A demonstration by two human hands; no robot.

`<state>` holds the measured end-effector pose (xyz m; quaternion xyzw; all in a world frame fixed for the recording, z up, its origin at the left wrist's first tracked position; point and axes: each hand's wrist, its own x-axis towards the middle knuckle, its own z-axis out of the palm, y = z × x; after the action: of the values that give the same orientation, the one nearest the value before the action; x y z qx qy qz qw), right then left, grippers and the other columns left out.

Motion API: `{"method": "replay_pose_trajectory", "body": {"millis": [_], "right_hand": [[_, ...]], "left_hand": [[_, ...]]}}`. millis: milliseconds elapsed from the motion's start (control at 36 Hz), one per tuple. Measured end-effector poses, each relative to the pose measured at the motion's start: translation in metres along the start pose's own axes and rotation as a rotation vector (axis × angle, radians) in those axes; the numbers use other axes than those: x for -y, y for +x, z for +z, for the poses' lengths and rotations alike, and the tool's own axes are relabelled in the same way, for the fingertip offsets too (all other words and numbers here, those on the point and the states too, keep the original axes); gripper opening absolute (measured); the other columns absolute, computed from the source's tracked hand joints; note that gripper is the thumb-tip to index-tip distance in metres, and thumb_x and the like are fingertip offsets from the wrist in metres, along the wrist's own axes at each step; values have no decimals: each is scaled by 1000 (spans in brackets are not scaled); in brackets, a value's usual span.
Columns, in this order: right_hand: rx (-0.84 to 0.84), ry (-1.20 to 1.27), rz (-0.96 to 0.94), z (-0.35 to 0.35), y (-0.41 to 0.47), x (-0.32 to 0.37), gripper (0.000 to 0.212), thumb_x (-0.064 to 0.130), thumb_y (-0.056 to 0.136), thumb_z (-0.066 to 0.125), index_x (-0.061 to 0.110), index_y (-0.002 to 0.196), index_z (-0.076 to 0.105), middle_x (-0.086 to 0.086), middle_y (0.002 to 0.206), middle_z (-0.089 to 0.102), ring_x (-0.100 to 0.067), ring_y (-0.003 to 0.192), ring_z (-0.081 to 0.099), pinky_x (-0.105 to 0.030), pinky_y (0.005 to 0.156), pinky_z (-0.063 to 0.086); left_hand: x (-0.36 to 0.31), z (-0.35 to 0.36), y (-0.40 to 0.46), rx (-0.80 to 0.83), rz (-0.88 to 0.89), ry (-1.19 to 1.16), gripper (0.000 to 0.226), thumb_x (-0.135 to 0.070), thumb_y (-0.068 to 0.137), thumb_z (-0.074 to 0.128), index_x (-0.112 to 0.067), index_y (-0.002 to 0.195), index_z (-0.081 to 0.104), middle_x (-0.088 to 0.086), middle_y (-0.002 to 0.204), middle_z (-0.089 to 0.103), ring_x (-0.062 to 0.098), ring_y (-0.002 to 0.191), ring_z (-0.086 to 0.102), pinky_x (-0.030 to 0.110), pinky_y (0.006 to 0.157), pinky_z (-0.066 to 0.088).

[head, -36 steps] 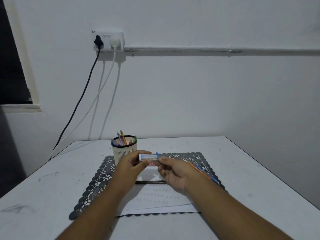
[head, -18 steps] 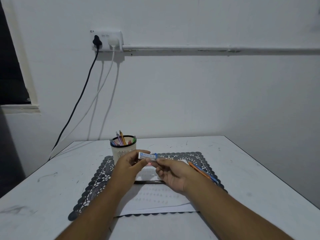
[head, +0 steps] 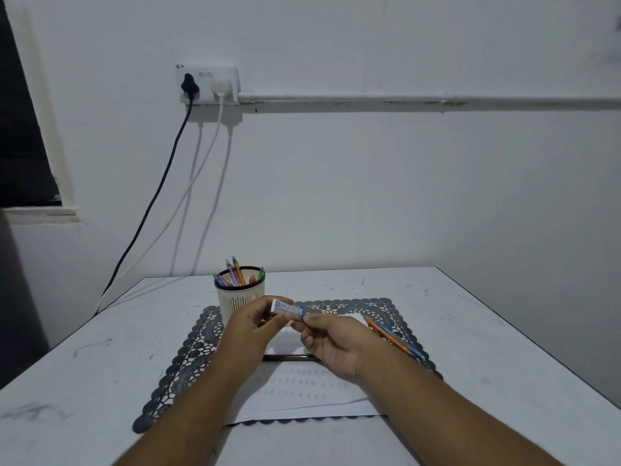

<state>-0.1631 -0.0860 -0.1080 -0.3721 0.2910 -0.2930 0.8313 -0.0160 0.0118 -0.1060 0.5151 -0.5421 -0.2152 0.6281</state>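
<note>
Your left hand [head: 248,327] grips the white case [head: 284,307], thumb and curled fingers closed round its left half. Your right hand [head: 331,344] pinches the opposite end with its fingertips, just at the blue end cap [head: 303,310]. Whether the cap is seated or partly drawn off cannot be told. The case lies roughly level, tilted slightly down to the right, and is held clear of the worktop [head: 487,348], above the far edge of the sheet of paper [head: 302,395].

The paper rests on a dark lace mat [head: 188,358] at the centre of the worktop. A dark pen [head: 289,357] lies across the paper, directly beneath your hands. Two pens [head: 393,338], one orange and one blue, lie side by side on the right part of the mat, near your right wrist. A cream pen holder [head: 240,297] with a dark rim stands upright at the far left corner of the mat, just behind your left hand, and contains several coloured pens.
</note>
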Motion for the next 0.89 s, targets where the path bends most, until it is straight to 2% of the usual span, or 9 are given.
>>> {"method": "replay_pose_trajectory", "body": {"millis": [139,250,333,389,472,556,694,889], "right_hand": [[-18,7,-2,1,-1,0,14,-2,101,59,-11,107,68,-23,97,76,-15,57,63,-20,50,54],[-78,16,-25,0,-2,2,8,-2,97,66,-9,100,70,-19,81,74,-13,50,61,-18,46,51],[-113,-6,-73,0,-3,4,10,-1,93,72,-8,99,74,-17,80,74,-12,51,60,-18,47,51],[-135,-71,-122,-2,-4,4,11,3,91,76,-6,98,76,-15,82,74,-12,53,60,-19,50,52],[-138,-249,-198,-6,-6,3,13,15,91,79,2,90,78,-13,83,74,-11,53,56,-24,54,48],[-162,-422,-315,-6,-8,3,16,19,91,79,4,86,75,-16,84,76,-13,53,54,-26,50,41],[-196,-621,-479,-1,-13,2,16,16,91,79,6,82,70,-13,81,78,-12,57,60,-25,47,43],[-205,-669,-500,1,-12,2,18,17,90,80,8,80,68,-15,80,76,-14,56,58,-29,47,41]], "left_hand": [[-1,-1,0,-13,2,31,12,-5,93,69,-12,102,75,3,91,79,5,77,70,14,64,49],[3,-6,1,-44,-2,195,17,-10,92,74,-25,99,76,-5,92,78,17,81,72,29,68,57],[5,-8,0,-58,31,370,21,-10,88,79,-29,96,75,-24,90,73,2,78,68,13,63,50],[7,-9,1,-23,69,462,22,-12,86,81,-30,97,74,-30,88,69,-3,80,65,10,64,46],[14,-11,2,5,70,581,24,-20,84,84,-35,99,73,-25,85,70,1,80,64,21,67,51],[18,-12,4,1,46,663,25,-25,83,84,-36,102,73,-19,83,70,1,79,63,34,73,56],[20,-11,5,40,15,718,25,-29,85,82,-39,105,70,-17,83,69,2,81,63,32,74,56],[21,-10,6,20,1,739,25,-28,85,82,-43,96,65,-17,80,68,2,77,63,32,70,56]]}}
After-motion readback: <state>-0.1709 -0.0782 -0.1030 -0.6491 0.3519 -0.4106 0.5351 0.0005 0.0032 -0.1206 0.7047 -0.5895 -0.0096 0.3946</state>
